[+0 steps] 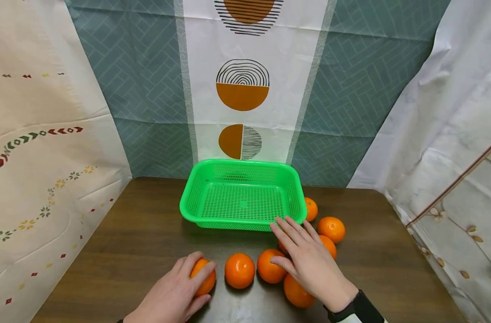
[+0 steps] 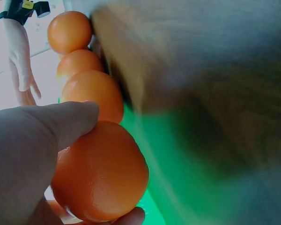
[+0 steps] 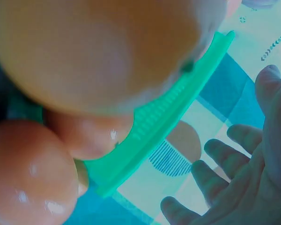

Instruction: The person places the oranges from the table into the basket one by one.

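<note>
At the front of the table my left hand (image 1: 173,287) curls round an orange (image 1: 204,277). In the left wrist view the thumb lies on top of that orange (image 2: 103,173) and a fingertip shows under it. Just to its right sits another orange (image 1: 239,270). My right hand (image 1: 308,260) is spread flat over the cluster of oranges, palm down, holding nothing. Its thumb overlaps one orange (image 1: 270,266), and another orange (image 1: 297,291) lies partly hidden below the wrist. In the right wrist view the fingers (image 3: 208,183) are straight and apart.
A green plastic basket (image 1: 192,218) with nothing in it stands at the back of the brown table (image 1: 148,224). More oranges, one of them (image 1: 331,229) farthest right, lie by the basket's right front corner. Patterned cloth (image 1: 148,89) hangs behind the table.
</note>
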{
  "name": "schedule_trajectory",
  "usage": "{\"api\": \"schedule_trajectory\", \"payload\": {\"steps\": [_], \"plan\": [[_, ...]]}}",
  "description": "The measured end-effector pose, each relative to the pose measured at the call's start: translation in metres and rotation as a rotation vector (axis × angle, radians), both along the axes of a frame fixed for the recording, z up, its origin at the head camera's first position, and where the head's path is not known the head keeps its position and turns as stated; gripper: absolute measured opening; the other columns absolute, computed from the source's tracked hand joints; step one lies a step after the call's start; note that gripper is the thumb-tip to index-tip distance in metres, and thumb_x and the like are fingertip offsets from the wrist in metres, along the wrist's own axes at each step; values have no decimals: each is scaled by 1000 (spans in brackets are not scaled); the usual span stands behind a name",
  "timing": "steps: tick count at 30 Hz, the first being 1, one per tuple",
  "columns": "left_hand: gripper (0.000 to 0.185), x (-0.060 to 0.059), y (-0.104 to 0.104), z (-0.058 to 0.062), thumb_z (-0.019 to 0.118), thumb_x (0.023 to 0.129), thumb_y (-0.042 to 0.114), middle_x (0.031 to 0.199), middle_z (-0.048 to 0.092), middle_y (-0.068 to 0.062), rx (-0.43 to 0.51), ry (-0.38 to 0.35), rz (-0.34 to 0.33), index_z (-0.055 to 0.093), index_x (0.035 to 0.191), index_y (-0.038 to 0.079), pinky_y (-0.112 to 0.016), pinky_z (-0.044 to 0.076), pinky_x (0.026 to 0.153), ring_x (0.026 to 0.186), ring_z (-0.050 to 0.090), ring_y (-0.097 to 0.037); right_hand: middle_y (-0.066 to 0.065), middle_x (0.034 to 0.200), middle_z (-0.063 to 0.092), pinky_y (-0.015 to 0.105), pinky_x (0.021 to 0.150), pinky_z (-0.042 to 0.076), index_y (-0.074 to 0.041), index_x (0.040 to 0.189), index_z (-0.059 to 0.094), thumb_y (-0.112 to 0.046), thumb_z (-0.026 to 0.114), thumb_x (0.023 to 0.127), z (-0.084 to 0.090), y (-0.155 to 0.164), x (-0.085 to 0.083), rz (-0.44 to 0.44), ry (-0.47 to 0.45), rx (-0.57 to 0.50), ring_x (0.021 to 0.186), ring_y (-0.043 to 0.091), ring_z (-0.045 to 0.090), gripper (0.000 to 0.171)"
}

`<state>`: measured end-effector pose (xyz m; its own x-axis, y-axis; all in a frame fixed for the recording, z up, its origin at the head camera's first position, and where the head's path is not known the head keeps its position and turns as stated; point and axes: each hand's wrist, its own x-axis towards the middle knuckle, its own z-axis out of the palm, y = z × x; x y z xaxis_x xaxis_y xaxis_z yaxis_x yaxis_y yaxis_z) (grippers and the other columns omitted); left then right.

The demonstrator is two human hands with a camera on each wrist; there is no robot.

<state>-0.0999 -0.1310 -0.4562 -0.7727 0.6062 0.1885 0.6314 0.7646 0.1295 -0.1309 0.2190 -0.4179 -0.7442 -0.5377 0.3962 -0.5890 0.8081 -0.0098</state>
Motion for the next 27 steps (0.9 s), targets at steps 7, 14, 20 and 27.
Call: {"api": "schedule_trajectory", "payload": {"steps": [7, 14, 20, 27], "plan": [[62, -4, 1, 14, 77, 87, 45, 137, 45, -8, 54, 84, 24, 54, 141, 25, -32, 57, 75, 108, 50, -21, 3, 160, 36, 58, 116, 27, -14, 155, 41, -51, 63, 96, 5, 6, -17, -35, 31, 30, 146, 28, 35, 73], [64, -15, 2, 26, 80, 86, 44, 136, 46, -11, 107, 141, 57, 55, 141, 24, -33, 57, 79, 113, 51, -25, 6, 154, 45, 58, 115, 27, -12, 152, 46, -52, 61, 98, 8, 12, -29, -53, 25, 51, 144, 29, 38, 69], [69, -27, 4, 40, 79, 87, 44, 139, 45, -13, 117, 189, 61, 51, 146, 22, -34, 57, 80, 117, 50, -29, 7, 151, 49, 60, 114, 29, -11, 150, 49, -51, 63, 96, 5, 15, -35, -68, 9, 55, 141, 30, 43, 68], [70, -41, 11, 55, 82, 84, 41, 137, 46, -15, 146, 244, 32, 52, 144, 21, -37, 58, 81, 116, 52, -31, 7, 147, 53, 57, 109, 38, -12, 147, 53, -50, 64, 97, 3, 17, -40, -75, -28, 62, 136, 31, 49, 64]]}}
